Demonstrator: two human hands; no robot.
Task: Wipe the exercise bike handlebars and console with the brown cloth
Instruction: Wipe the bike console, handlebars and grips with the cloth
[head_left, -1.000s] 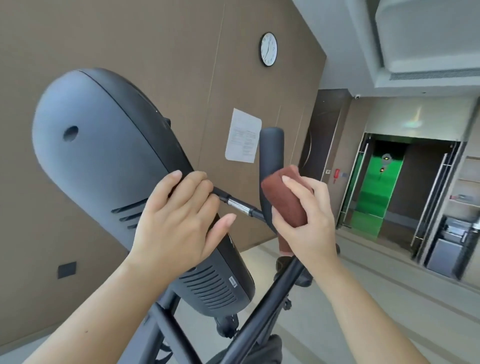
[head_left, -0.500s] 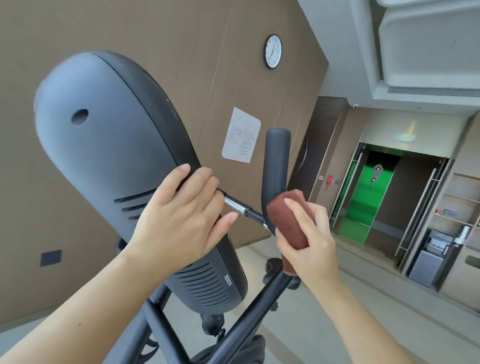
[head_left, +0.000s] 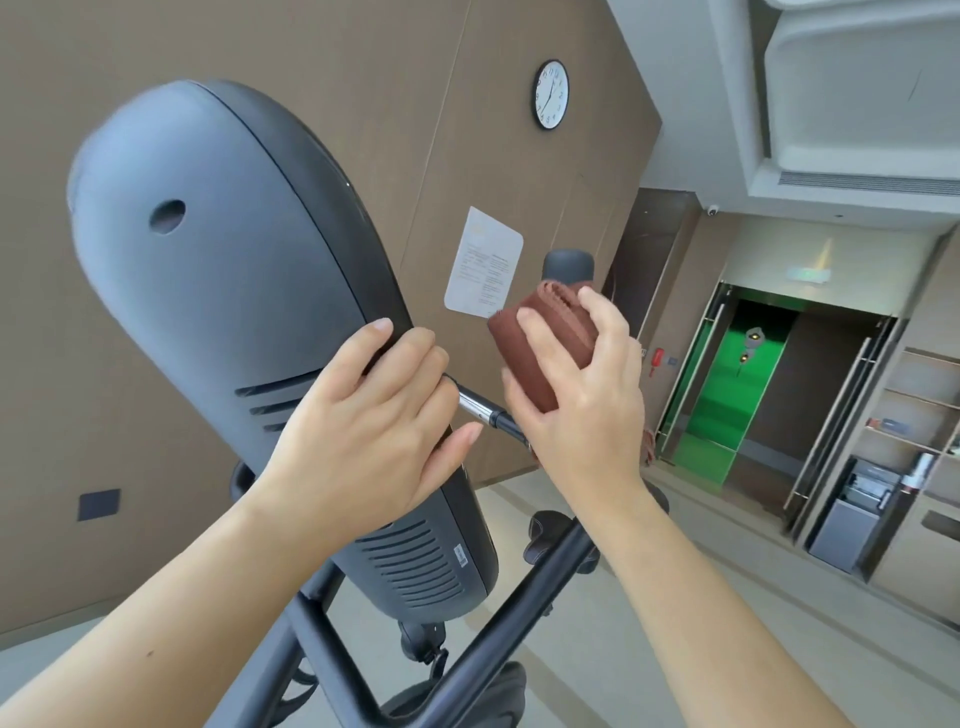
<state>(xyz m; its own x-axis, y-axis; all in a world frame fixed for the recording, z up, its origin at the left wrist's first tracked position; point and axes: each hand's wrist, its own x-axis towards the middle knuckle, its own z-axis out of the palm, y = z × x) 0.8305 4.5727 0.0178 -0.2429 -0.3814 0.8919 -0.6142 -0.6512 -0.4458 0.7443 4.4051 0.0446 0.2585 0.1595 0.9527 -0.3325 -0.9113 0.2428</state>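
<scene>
Here, nearest the camera, two bare forearms are reaching up and forward from the bottom edge. The left hand (head_left: 374, 421) is resting flat against the grey back of the console (head_left: 228, 291), its fingers (head_left: 410, 353) spread and lying over the dark edge seam, with the thumb pointing right toward a short chrome-tipped rod (head_left: 480, 406); these fingers are pressing on the housing rather than closing around anything. Just beside it, the right hand (head_left: 582, 400) is gripping the brown cloth (head_left: 535, 348), which is folded into a thick pad; the fingers are curling over its top and the thumb is pinning its lower left side. The cloth is sitting against the upright handlebar (head_left: 568, 264), covering most of the grip so that only the rounded black top is showing above it. Below the hands, black frame tubes (head_left: 524, 608) are crossing diagonally under the console's vented lower end. Farther back, a paper notice (head_left: 483, 262) is hanging on the brown panelled wall (head_left: 311, 78), with a round clock (head_left: 551, 94) higher up. Farthest away, at the right, a green-lit doorway (head_left: 727, 395) is standing open beside shelving (head_left: 919, 410).
</scene>
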